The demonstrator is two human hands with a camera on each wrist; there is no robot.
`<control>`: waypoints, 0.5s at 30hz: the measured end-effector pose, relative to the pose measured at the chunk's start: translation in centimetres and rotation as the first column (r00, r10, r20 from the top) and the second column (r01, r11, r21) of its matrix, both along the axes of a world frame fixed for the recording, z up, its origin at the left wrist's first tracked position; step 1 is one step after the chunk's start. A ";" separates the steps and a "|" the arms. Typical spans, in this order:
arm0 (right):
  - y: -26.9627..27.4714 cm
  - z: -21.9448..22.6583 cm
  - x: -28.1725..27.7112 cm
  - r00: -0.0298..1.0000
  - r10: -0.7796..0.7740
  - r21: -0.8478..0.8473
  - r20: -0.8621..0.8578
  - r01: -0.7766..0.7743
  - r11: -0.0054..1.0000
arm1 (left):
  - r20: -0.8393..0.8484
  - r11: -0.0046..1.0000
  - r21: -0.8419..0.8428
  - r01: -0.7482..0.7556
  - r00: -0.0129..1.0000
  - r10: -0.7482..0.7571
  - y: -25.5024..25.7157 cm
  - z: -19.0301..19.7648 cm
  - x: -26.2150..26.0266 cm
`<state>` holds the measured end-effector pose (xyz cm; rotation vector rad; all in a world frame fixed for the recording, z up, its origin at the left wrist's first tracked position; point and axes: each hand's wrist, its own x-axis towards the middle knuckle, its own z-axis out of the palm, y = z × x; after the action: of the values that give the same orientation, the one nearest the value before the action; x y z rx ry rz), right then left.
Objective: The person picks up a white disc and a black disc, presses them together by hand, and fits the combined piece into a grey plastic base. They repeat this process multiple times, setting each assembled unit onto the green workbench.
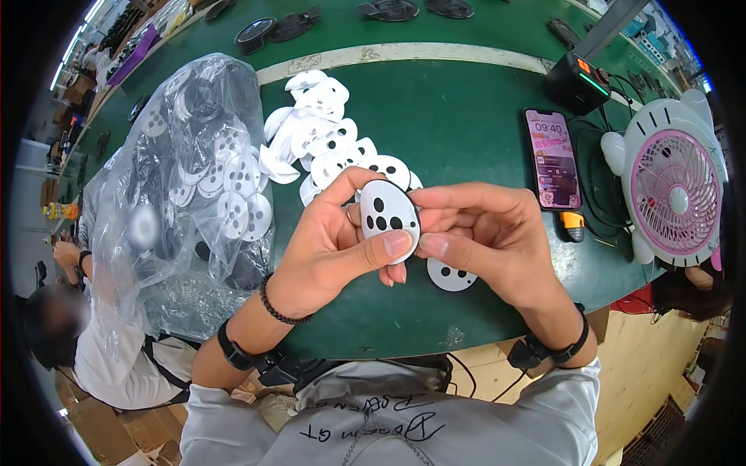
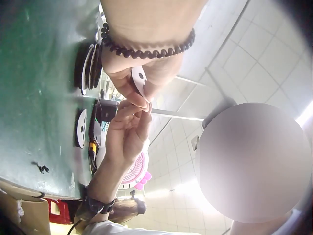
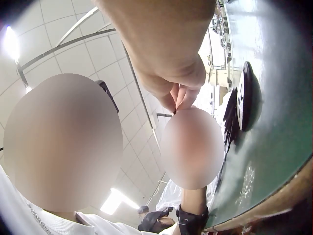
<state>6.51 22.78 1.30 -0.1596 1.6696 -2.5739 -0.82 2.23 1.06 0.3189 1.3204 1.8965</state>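
Note:
My left hand (image 1: 326, 241) holds a white oval plate (image 1: 398, 208) with several black round holes, its thumb lying across the lower face. At the plate's right edge, the thumb and fingers of my right hand (image 1: 497, 241) pinch close together. The left wrist view shows the fingertips of both hands meeting at the tip of the plate (image 2: 139, 78). Under my right hand, a similar plate (image 1: 451, 278) lies on the green table. Beyond my left hand spreads a loose pile of white plates (image 1: 311, 136). The held plate is hidden in the right wrist view.
A clear plastic bag (image 1: 155, 256) of similar plates covers the table's left side. At the right are a phone (image 1: 553, 159), a black box (image 1: 579, 84), a yellow-and-black tool (image 1: 573, 227) and a pink-and-white fan (image 1: 672, 186). Another person (image 1: 128, 349) sits at the left.

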 end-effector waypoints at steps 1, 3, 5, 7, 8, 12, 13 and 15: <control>0.0 0.0 0.1 1.000 -0.004 0.008 0.017 0.003 1.000 | 0.001 1.000 0.000 0.000 1.000 0.000 0.0 0.1 0.0; 0.1 0.0 0.1 0.999 -0.006 0.017 0.033 0.006 1.000 | -0.017 1.000 -0.016 0.010 1.000 -0.010 -0.1 0.2 0.1; 0.1 -0.1 0.1 1.000 -0.013 0.033 0.024 0.012 0.999 | -0.014 1.000 -0.017 0.008 1.000 -0.008 0.0 0.2 0.1; 0.1 0.1 0.1 0.999 -0.010 0.027 0.035 0.009 1.000 | -0.011 1.000 -0.019 0.006 1.000 -0.007 0.0 0.2 0.1; 0.1 0.1 0.1 0.999 -0.008 0.021 0.045 0.007 1.000 | 0.001 1.000 -0.014 0.016 1.000 -0.016 -0.1 0.2 0.0; 0.0 0.1 0.0 1.000 -0.002 -0.003 0.029 0.002 1.000 | 0.009 0.999 0.011 0.038 0.999 -0.038 -0.2 -0.2 0.0; 0.0 0.2 0.1 0.999 -0.004 0.000 0.036 0.004 1.000 | 0.009 0.999 0.011 0.037 0.999 -0.037 -0.2 -0.1 -0.1; -0.1 0.2 0.1 0.999 -0.005 0.003 0.043 0.005 1.000 | 0.071 0.995 0.068 0.072 0.995 -0.076 -0.3 0.1 -0.2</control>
<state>6.63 22.71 1.48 -0.0992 1.6606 -2.5595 -1.06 1.89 1.17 0.3242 1.1846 1.8742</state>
